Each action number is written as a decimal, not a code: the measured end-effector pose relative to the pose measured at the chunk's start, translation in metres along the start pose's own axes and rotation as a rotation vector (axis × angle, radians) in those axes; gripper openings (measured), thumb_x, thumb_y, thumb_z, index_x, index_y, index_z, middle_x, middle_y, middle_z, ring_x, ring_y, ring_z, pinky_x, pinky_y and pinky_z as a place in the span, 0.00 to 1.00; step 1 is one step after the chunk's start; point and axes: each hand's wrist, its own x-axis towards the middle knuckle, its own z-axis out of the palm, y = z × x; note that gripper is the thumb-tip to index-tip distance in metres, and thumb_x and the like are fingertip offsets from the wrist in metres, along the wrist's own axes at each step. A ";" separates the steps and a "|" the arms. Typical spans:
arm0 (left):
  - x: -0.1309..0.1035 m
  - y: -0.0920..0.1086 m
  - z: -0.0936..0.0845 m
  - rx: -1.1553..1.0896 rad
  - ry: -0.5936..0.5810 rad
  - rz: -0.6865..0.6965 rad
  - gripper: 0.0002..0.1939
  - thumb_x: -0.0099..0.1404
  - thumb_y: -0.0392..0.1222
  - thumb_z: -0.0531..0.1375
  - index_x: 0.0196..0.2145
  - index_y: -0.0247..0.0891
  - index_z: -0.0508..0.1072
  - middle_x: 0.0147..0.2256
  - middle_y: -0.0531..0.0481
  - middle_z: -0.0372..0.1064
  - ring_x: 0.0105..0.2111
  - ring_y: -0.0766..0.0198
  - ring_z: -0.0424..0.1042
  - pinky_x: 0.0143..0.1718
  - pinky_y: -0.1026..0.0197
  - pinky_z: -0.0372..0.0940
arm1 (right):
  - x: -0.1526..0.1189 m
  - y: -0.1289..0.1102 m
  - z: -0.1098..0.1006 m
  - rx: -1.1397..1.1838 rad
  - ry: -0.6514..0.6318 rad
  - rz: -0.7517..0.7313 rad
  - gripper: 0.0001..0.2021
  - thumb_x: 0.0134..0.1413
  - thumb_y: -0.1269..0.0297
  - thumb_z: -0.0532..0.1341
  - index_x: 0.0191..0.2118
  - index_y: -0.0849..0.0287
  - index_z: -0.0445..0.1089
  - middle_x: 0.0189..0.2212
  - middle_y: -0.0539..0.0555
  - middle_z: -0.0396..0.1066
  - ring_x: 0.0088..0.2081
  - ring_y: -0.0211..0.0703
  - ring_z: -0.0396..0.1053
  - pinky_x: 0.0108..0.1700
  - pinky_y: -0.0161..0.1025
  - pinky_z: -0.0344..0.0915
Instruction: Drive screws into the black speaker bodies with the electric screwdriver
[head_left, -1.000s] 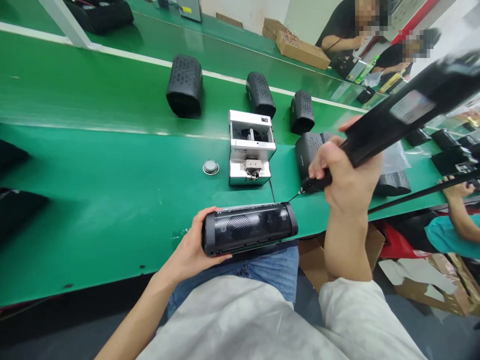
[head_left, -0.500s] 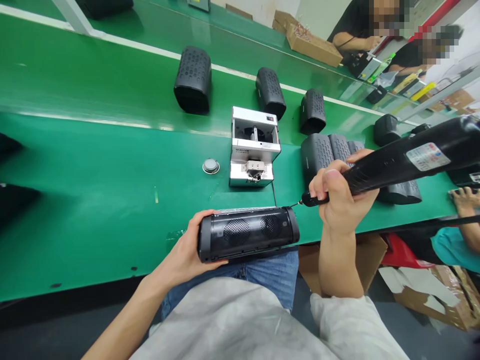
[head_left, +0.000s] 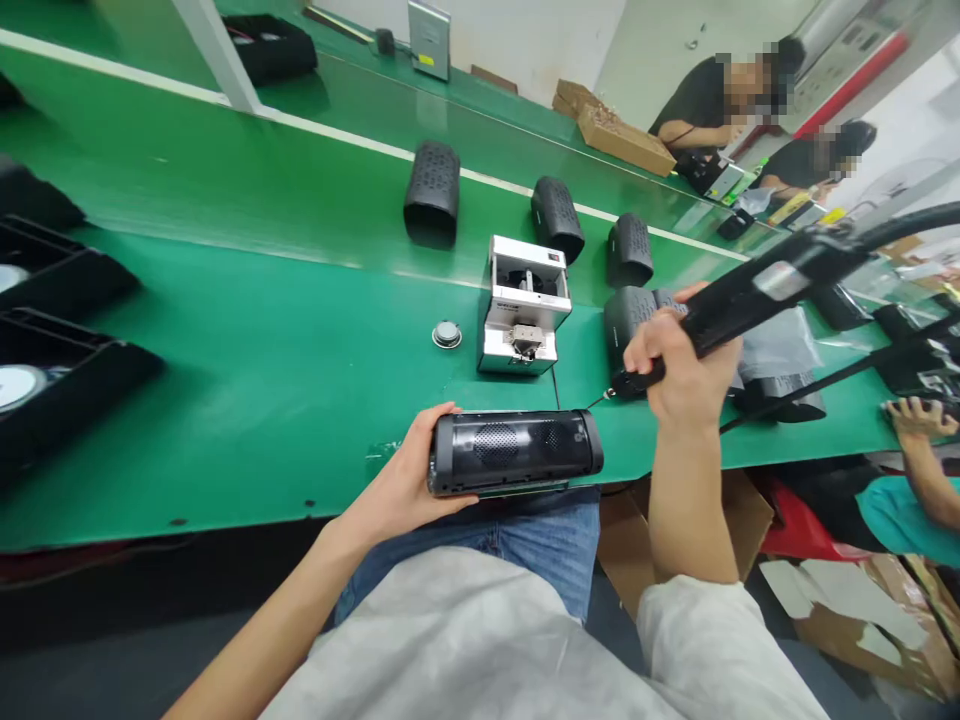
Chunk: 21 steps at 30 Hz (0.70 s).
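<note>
Along the bench's front edge, my left hand (head_left: 409,465) clasps the left end of a long black speaker housing (head_left: 517,455), which has perforated round patches on its face. A black electric screwdriver (head_left: 780,285) is gripped in my right hand (head_left: 682,370), tilted, its cord leaving at the upper right. Its thin bit points down-left to the housing's upper right corner; whether the tip touches a screw I cannot tell. Beyond the housing stands a white screw feeder machine (head_left: 525,310). A small round metal-rimmed part (head_left: 447,334) lies left of the feeder.
Black textured speaker shells (head_left: 433,190) stand along the green bench (head_left: 285,400), several clustered behind my right hand. Open shells with round drivers (head_left: 67,370) lie at far left. A translucent bag (head_left: 787,345) is at right. A co-worker's hand (head_left: 919,418) rests at the right edge.
My view has shifted left and up, bringing the open shells in. The screwdriver leans more steeply, its bit still by the housing's corner. A translucent bag now shows behind my right hand.
</note>
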 end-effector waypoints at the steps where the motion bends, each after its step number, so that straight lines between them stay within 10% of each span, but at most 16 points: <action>1: 0.000 0.002 0.000 0.008 0.012 -0.002 0.58 0.68 0.52 0.79 0.82 0.51 0.50 0.76 0.35 0.60 0.76 0.35 0.69 0.76 0.34 0.70 | 0.005 -0.009 0.000 0.008 0.009 -0.039 0.25 0.58 0.48 0.83 0.49 0.49 0.71 0.20 0.37 0.62 0.15 0.35 0.58 0.18 0.34 0.61; 7: 0.008 0.008 0.002 0.031 0.017 0.041 0.62 0.66 0.50 0.81 0.83 0.55 0.48 0.75 0.36 0.63 0.75 0.34 0.71 0.76 0.31 0.70 | 0.034 -0.028 0.035 0.050 0.069 -0.413 0.18 0.65 0.57 0.78 0.53 0.45 0.73 0.24 0.39 0.64 0.18 0.37 0.62 0.20 0.36 0.64; 13: 0.011 -0.003 0.009 0.033 0.023 0.094 0.71 0.67 0.50 0.82 0.87 0.57 0.37 0.74 0.34 0.63 0.73 0.33 0.72 0.74 0.30 0.71 | 0.053 0.029 0.092 0.042 0.038 -0.334 0.18 0.69 0.52 0.77 0.52 0.45 0.68 0.26 0.38 0.65 0.20 0.37 0.65 0.27 0.40 0.74; 21: 0.014 -0.005 0.011 0.016 0.028 0.192 0.74 0.67 0.55 0.82 0.88 0.55 0.33 0.78 0.29 0.58 0.76 0.29 0.67 0.76 0.25 0.68 | 0.066 0.067 0.093 0.010 0.055 -0.247 0.23 0.63 0.45 0.78 0.50 0.45 0.68 0.23 0.35 0.60 0.16 0.34 0.57 0.20 0.36 0.60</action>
